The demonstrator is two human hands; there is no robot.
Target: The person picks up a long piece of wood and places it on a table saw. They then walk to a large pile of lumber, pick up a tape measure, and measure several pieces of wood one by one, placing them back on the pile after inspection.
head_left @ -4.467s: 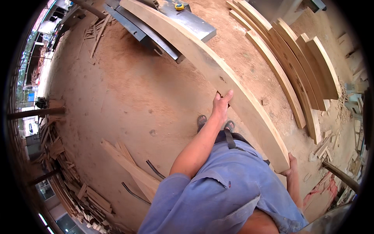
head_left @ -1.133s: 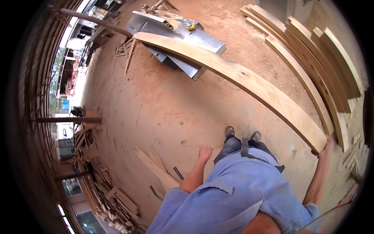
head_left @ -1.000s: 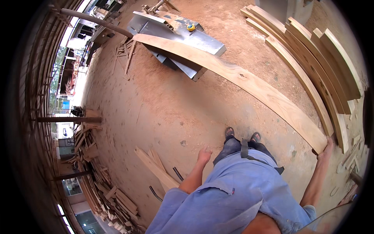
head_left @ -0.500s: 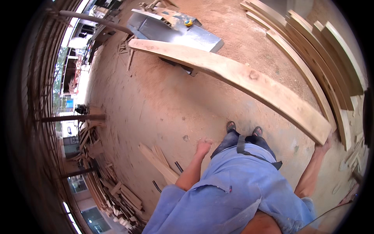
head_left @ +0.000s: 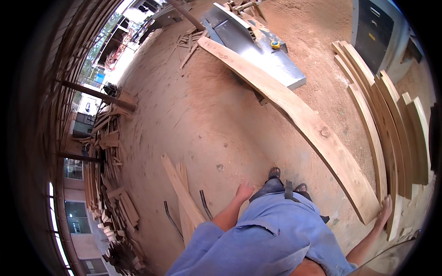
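Observation:
A long, thick wooden plank (head_left: pixel 322 140) with a knot slants across the view, its near end by my right side. Its far end reaches over the edge of a metal machine table (head_left: pixel 276 66). At the near end, my right hand (head_left: pixel 386 210) grips the plank's right edge; part of the grip is hidden. My left hand (head_left: pixel 245 190) hangs beside my left thigh, loosely curled and with nothing in it. A yellow tape measure (head_left: pixel 275 45) lies on the machine table.
Several long boards (head_left: pixel 396 142) are stacked at the right, below a grey cabinet (head_left: pixel 373 37). Left of me, loose planks (head_left: pixel 182 188) lie near two dark bent bars (head_left: pixel 206 204). Scrap wood (head_left: pixel 122 204) is piled at the far left. Sawdust covers the floor by the machine.
The view has turned, so the plank and machine appear farther right and the plank slants more steeply. My right hand has shifted from the plank's end to its right edge.

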